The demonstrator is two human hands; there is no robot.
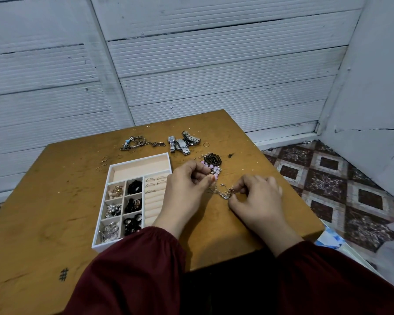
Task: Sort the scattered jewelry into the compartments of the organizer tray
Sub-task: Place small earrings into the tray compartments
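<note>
A white organizer tray (pixel 100 244) lies on the wooden table (pixel 55 201), its small compartments holding earrings and black hair ties, its ring rolls holding a few rings (pixel 156 181). Just right of the tray, my left hand (pixel 187 189) and my right hand (pixel 257 198) both pinch a thin gold chain (pixel 223 193) stretched between them. A pink bead bracelet (pixel 213 169) and a dark chain bracelet (pixel 212 158) lie right behind my left hand. Watches (pixel 183 143), bangles (pixel 135 142) and loose gold rings (pixel 102 163) lie farther back.
The table's right edge drops to a patterned tiled floor (pixel 341 189). A white panelled wall (pixel 191 64) stands close behind the table. The long top compartment of the tray (pixel 141 167) holds nothing.
</note>
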